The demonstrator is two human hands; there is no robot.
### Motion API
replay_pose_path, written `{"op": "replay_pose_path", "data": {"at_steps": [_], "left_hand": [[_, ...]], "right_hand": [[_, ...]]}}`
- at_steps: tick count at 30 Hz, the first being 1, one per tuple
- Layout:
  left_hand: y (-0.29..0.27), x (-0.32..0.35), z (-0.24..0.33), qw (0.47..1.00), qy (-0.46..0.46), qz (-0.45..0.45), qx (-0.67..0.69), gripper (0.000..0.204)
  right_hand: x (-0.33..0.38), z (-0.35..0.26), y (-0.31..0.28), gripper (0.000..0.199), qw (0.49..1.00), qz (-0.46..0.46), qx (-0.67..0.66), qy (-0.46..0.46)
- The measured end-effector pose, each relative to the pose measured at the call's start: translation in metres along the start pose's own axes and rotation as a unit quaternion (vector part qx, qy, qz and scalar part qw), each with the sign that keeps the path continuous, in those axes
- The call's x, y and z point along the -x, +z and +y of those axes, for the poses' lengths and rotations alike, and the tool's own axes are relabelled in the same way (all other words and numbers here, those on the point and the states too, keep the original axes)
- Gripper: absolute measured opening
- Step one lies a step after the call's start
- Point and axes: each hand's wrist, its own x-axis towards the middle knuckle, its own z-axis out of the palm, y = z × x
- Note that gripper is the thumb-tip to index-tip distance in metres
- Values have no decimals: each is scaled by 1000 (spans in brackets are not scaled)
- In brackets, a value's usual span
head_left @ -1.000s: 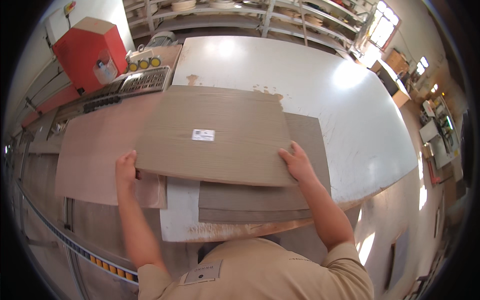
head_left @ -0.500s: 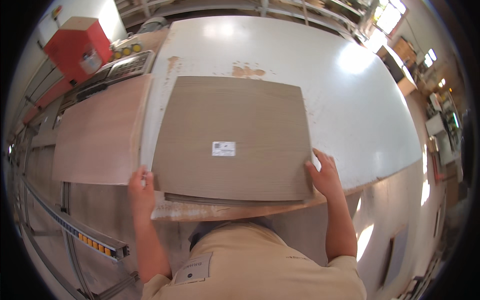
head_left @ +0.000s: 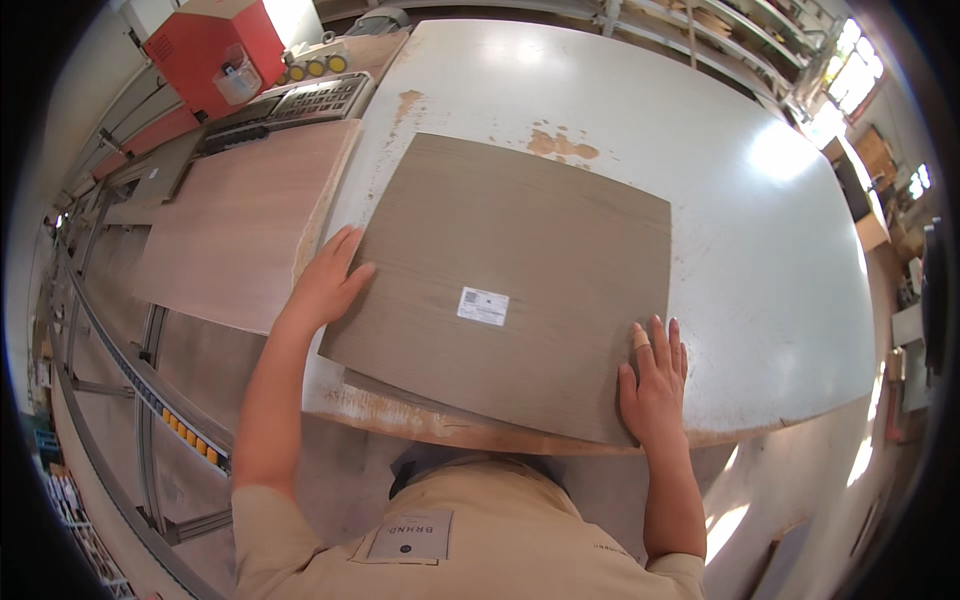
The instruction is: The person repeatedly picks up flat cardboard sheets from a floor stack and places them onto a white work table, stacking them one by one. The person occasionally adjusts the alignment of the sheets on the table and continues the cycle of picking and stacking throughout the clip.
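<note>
My left hand (head_left: 325,285) lies flat with fingers spread on the left edge of the large grey-brown wood-grain veneer sheet (head_left: 520,270), thumb out toward the sheet's face, while my right hand (head_left: 655,385) presses palm-down on its near right corner, fingers pointing away from me, one of them wrapped in a pale bandage. Both hands are open and well apart, gripping nothing, only bearing down on the sheet. The sheet rests on the white, worn round-edged counter (head_left: 700,150), its near edge just at the counter's front lip, with a thin edge of another sheet showing beneath it at the near left. A small white label (head_left: 483,306) sits on its face between my hands. To do this well, I judge that I should keep even, light pressure through flat palms so the thin sheet slides without buckling, and square its edges to the layer beneath before letting go. My forearms come up from below, the left one reaching long and nearly straight, the right one shorter and closer to my body. Left of the counter lies a reddish-brown plywood panel (head_left: 240,230), and beyond it a red box-shaped machine (head_left: 205,50) beside a grey keyboard-like control panel (head_left: 310,100).
</note>
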Motion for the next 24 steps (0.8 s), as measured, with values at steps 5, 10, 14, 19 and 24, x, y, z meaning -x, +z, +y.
{"op": "replay_pose_path", "data": {"at_steps": [5,10,14,19,24], "left_hand": [[12,-119,-3,985,125,5,-117,53],[39,-218,-8,988,137,23,-65,54],[48,-251,-11,987,151,3,-49,55],[50,-280,-1,990,108,-69,51,58],[41,-241,-9,980,51,24,189,63]], "right_hand": [[-25,-27,1,54,993,-108,14,-54],[-30,-29,5,57,991,-131,9,-32],[-28,-25,5,58,989,-146,0,-35],[-32,-30,2,59,991,-131,3,-36],[-20,-16,9,71,951,35,-123,280]]}}
